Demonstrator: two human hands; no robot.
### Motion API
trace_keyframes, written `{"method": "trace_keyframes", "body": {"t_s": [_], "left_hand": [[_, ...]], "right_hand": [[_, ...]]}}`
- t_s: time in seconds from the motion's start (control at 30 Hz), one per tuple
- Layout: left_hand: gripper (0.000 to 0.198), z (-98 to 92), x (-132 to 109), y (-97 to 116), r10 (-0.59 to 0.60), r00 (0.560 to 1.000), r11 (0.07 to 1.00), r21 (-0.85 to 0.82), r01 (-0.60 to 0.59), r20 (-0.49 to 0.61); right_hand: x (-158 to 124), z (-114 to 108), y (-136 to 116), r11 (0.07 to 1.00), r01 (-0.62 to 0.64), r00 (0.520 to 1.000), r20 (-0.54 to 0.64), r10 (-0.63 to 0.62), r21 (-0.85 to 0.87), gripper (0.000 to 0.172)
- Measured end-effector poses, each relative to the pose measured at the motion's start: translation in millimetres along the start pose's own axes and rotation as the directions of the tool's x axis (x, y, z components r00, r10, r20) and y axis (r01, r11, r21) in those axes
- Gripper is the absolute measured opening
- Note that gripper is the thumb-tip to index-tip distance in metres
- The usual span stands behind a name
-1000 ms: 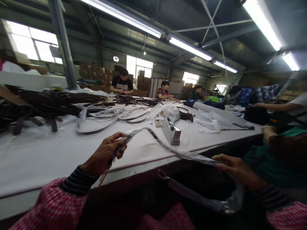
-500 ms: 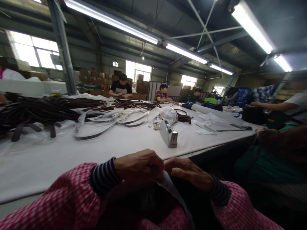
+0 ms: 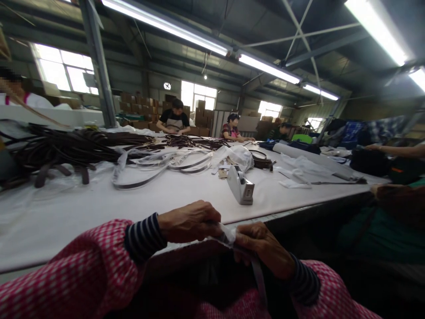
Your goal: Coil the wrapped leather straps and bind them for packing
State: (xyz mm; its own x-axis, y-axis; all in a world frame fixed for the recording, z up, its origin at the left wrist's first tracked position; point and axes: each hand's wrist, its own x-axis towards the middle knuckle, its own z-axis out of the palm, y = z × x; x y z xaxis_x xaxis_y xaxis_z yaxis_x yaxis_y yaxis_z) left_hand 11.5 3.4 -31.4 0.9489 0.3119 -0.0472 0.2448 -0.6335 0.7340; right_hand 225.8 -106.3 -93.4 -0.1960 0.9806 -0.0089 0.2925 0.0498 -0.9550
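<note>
A plastic-sleeved belt (image 3: 227, 235) spans the gap between my two hands in front of the table edge. My left hand (image 3: 191, 221) is closed, its fingers bent around one end of the clear plastic. Thumb and fingers of my right hand (image 3: 265, 248) pinch the sleeve on the other side, and the strip hangs down below that hand toward my lap. Beyond my hands, a grey tape dispenser (image 3: 241, 186) stands on the white table. Left of it lies a looped belt in clear plastic (image 3: 139, 182).
A heap of dark belts (image 3: 66, 150) covers the table's left side. Crumpled plastic (image 3: 241, 156) and a coiled brown belt (image 3: 262, 160) lie behind the dispenser. Several people sit or stand around the white table (image 3: 99, 226). Dark bags (image 3: 372, 164) are at right.
My hands have drawn a little apart, exposing the plastic between them. My right fingers now pinch it. The view has turned slightly left, bringing a person at the far left into sight.
</note>
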Motion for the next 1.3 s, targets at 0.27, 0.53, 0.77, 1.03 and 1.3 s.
{"method": "trace_keyframes", "body": {"t_s": [0.27, 0.53, 0.77, 1.03, 1.3], "left_hand": [[0.044, -14.8, -20.3, -29.1, -0.122, 0.993, 0.961, -0.251, 0.117, -0.002], [0.040, -0.5, -25.6, -29.3, -0.019, 0.999, 0.941, -0.338, 0.004, -0.042], [0.040, 41.0, -27.8, -36.2, 0.005, 0.999, 0.776, -0.630, -0.033, -0.046], [0.039, 59.9, -53.6, -47.2, -0.090, 0.992, 0.623, -0.782, -0.017, -0.093], [0.034, 68.8, -51.1, -24.5, -0.210, 0.948, 0.580, -0.811, -0.077, -0.241]], "right_hand": [[-8.5, -23.3, -15.1, 0.932, 0.060, 0.979, -0.162, -0.125, -0.357, 0.052], [-0.1, -21.7, -48.8, 0.892, 0.154, 0.987, 0.017, -0.162, -0.425, 0.052], [-1.8, -24.6, -49.2, 0.934, 0.067, 0.995, 0.096, -0.035, -0.350, 0.031], [13.0, -35.7, -40.6, 0.673, 0.408, 0.890, 0.105, -0.444, -0.617, 0.015], [60.5, -45.0, -9.0, 0.532, 0.487, 0.733, -0.006, -0.680, -0.693, 0.022]]}}
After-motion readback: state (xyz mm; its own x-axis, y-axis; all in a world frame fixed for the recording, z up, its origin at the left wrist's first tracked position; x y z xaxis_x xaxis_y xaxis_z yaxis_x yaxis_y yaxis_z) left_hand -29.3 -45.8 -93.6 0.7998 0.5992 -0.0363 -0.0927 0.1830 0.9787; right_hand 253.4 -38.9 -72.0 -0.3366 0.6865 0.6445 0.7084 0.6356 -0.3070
